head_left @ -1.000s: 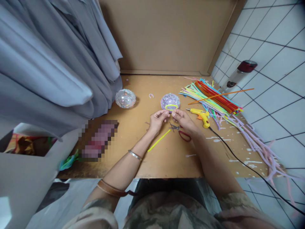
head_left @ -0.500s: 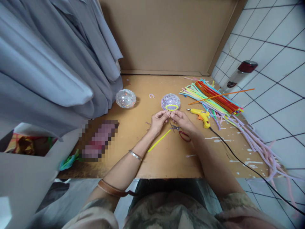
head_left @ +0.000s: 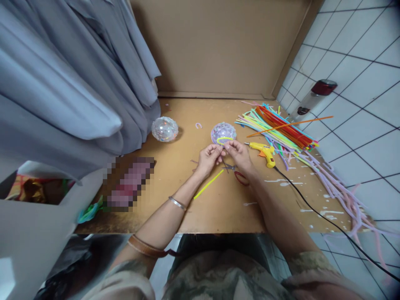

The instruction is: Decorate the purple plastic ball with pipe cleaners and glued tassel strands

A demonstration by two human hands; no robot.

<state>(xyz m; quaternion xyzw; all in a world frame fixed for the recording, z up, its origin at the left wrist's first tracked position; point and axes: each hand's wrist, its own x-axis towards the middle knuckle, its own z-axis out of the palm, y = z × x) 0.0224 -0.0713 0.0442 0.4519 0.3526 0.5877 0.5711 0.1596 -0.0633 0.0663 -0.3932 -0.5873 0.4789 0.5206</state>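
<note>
Gap left of purple ball (head_left: 223, 130), glue gun (head_left: 264, 151) blocking right

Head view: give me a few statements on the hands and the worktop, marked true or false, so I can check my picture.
1. The left hand and right hand are both at the yellow loop. True.
2. The glue gun lies to the left of both hands. False: it lies to the right of them.
3. The orange stem is tucked beneath the bundle of stems. False: it lies across the top.
4. The clear ball at the left stands apart from both hands. True.
5. The scissors are in the right hand's grip. False: they lie on the worktop.
</note>
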